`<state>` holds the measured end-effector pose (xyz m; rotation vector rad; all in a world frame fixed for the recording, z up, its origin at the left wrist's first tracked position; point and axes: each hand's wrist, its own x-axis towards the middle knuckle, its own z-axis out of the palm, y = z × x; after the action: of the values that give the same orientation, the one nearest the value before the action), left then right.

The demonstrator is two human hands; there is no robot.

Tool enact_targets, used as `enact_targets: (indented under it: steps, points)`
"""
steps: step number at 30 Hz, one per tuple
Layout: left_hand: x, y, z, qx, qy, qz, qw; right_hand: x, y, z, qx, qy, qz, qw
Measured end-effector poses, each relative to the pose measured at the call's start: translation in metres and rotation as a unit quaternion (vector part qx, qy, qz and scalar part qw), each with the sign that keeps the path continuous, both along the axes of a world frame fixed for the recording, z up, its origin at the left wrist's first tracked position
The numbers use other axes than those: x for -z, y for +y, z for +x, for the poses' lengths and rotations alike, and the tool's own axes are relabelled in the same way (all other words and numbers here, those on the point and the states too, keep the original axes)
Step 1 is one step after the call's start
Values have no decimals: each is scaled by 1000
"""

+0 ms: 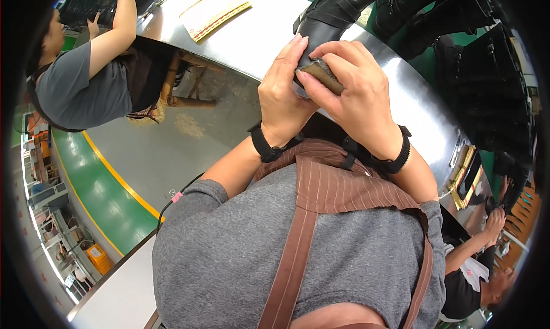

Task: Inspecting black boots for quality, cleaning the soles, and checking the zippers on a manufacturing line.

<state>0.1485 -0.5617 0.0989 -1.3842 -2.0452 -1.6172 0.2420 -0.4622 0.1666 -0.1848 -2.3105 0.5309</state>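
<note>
A black leather boot with straps lies at the steel table's edge, its shaft running off toward the top of the view. My left hand is closed around the near end of the boot, fingers along its left side. In my right hand is a small worn brown block, pinched between thumb and fingers. The block is against or just over the boot; its underside and exact contact are hidden. Both my wrists carry black bands.
The shiny steel table curves across, bearing a yellow-edged paper pad. More black boots stand at the right, near a yellow bundle. One person works at left, another at lower right. A wooden stool stands left.
</note>
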Motion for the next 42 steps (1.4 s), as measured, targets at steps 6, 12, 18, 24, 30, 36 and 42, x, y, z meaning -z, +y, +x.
enact_targets:
  steps: [6,12,18,24,30,36,42]
  points:
    - [3,3,6,-8,31,-1,999,-8,8,27,-45,-107,4,993]
    - [0,-3,1,-6,26,-25,999,-11,12,37,-99,-112,-89,985]
    - [-2,-1,-2,4,20,-3,1000,-3,1,10,-30,-31,-71,997]
    - [-5,-2,-2,-3,-17,-13,1000,-9,2,28,-65,-130,-47,988]
    - [-9,0,-5,-10,9,-14,1000,-12,14,31,-110,-109,-110,982]
    - [-11,-3,-7,4,-34,-26,999,-6,9,17,-60,-51,-57,995]
    - [-6,2,3,-17,23,-27,999,-10,-2,2,35,-58,117,991]
